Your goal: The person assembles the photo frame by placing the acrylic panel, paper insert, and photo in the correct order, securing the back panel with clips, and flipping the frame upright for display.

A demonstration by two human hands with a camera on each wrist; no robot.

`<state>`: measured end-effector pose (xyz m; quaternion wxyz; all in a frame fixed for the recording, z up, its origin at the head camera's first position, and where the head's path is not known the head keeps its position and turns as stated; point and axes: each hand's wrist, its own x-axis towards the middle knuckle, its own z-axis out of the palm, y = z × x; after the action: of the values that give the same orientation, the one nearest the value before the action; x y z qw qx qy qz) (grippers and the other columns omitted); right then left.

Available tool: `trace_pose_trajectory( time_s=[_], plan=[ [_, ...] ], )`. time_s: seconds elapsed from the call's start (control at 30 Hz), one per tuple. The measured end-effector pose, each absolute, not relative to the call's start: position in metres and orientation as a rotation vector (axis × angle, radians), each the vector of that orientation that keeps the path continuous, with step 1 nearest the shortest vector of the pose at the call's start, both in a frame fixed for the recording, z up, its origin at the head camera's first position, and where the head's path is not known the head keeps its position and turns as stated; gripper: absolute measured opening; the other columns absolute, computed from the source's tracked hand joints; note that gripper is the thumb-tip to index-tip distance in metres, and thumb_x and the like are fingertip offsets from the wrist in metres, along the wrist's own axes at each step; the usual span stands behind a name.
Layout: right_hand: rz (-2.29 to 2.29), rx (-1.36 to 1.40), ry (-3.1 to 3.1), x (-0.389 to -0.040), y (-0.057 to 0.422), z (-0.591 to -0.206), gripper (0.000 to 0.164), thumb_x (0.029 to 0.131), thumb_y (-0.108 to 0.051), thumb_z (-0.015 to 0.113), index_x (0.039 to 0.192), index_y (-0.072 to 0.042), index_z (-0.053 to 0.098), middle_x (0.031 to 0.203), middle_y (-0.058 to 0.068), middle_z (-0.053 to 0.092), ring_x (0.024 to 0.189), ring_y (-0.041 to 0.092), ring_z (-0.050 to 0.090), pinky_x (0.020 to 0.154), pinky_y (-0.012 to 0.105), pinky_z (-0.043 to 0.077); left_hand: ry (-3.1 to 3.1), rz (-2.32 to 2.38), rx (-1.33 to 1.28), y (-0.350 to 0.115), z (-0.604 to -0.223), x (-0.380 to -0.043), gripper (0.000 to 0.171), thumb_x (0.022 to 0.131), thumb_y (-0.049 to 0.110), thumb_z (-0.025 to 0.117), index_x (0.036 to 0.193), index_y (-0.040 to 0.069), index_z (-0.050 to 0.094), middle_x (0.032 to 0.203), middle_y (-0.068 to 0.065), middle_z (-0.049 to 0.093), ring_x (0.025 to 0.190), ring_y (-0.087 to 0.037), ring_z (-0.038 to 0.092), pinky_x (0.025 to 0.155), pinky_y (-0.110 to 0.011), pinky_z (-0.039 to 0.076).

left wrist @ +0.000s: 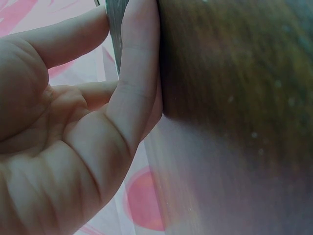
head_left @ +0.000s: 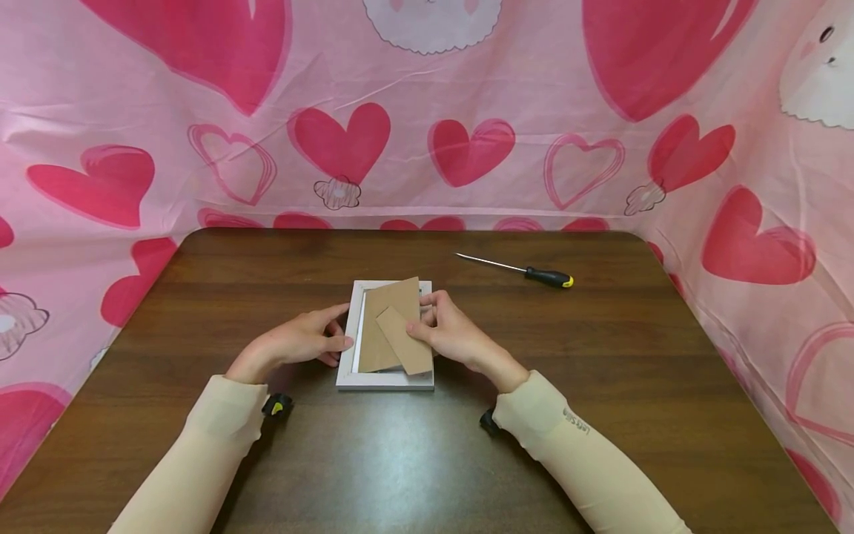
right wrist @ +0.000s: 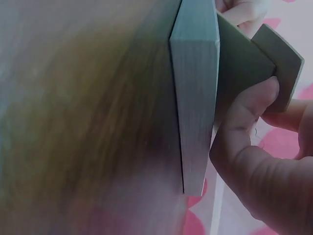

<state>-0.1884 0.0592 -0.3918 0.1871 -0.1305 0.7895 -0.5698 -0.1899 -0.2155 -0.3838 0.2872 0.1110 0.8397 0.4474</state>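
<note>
A white picture frame (head_left: 387,382) lies face down on the table in the head view. My left hand (head_left: 303,337) grips its left side, the thumb on the upper face and the fingers along the outer edge. Between thumb and fingers, my right hand (head_left: 460,334) pinches the brown backing board (head_left: 394,294) near its right edge. The board is tilted up out of the frame's recess, its right side raised. Its easel stand (head_left: 403,343) slants across the back. The right wrist view shows the board (right wrist: 239,68) angled away above the frame's side (right wrist: 195,112).
Beyond the frame, to the right, a screwdriver (head_left: 548,277) with a black and yellow handle lies on the dark wooden table (head_left: 634,334). A pink cloth (head_left: 414,89) with hearts hangs behind the table and along its sides.
</note>
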Motion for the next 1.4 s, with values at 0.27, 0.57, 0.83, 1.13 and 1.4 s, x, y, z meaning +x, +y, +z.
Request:
trace_pose_trajectory(
  time_s=[0.27, 0.57, 0.83, 1.13, 1.4],
  plan=[
    [-1.385, -0.515, 2.486, -0.1884, 0.0587, -0.3925, 0.058, 0.092, -0.018, 0.065, 0.136, 0.0, 0.033, 0.08, 0.003, 0.064, 0.07, 0.014, 0.06, 0.064, 0.03, 0.051, 2.252, 1.178, 0.282, -0.2161, -0.3861, -0.1909, 0.075, 0.092, 0.016, 0.065, 0.15, 0.007, 0.019, 0.1, -0.018, 0.051, 0.077, -0.024, 0.063, 0.072, -0.036, 0.057],
    [-1.205, -0.597, 2.51, -0.1867, 0.0601, -0.3866, 0.057, 0.091, -0.017, 0.065, 0.137, 0.001, 0.037, 0.077, 0.004, 0.061, 0.058, 0.013, 0.058, 0.049, 0.027, 0.048, 2.25, 1.195, 0.305, -0.2159, -0.3858, -0.1907, 0.075, 0.093, 0.015, 0.064, 0.15, 0.005, 0.018, 0.099, -0.018, 0.052, 0.077, -0.024, 0.063, 0.071, -0.038, 0.057],
    [-1.119, -0.645, 2.536, -0.1845, 0.0587, -0.3838, 0.037, 0.093, -0.018, 0.064, 0.121, -0.002, 0.046, 0.072, 0.003, 0.061, 0.051, 0.014, 0.059, 0.047, 0.029, 0.049, 2.244, 1.216, 0.311, -0.2159, -0.3873, -0.1904, 0.073, 0.094, 0.014, 0.062, 0.15, 0.005, 0.017, 0.097, -0.018, 0.053, 0.076, -0.025, 0.064, 0.071, -0.037, 0.057],
    [-1.119, -0.587, 2.528, -0.1844, 0.0577, -0.3854, 0.06, 0.093, -0.018, 0.064, 0.14, 0.002, 0.033, 0.074, 0.005, 0.06, 0.052, 0.017, 0.061, 0.047, 0.029, 0.05, 2.249, 1.192, 0.304, -0.2151, -0.3856, -0.1906, 0.074, 0.094, 0.016, 0.063, 0.151, 0.005, 0.017, 0.099, -0.018, 0.053, 0.078, -0.024, 0.064, 0.072, -0.038, 0.057],
    [-1.084, -0.576, 2.556, -0.1845, 0.057, -0.3869, 0.066, 0.093, -0.02, 0.064, 0.143, 0.004, 0.029, 0.075, 0.005, 0.06, 0.05, 0.015, 0.061, 0.05, 0.028, 0.051, 2.25, 1.18, 0.308, -0.2136, -0.3848, -0.1912, 0.073, 0.094, 0.013, 0.062, 0.15, 0.003, 0.017, 0.099, -0.018, 0.054, 0.078, -0.025, 0.063, 0.072, -0.039, 0.057]
  ],
)
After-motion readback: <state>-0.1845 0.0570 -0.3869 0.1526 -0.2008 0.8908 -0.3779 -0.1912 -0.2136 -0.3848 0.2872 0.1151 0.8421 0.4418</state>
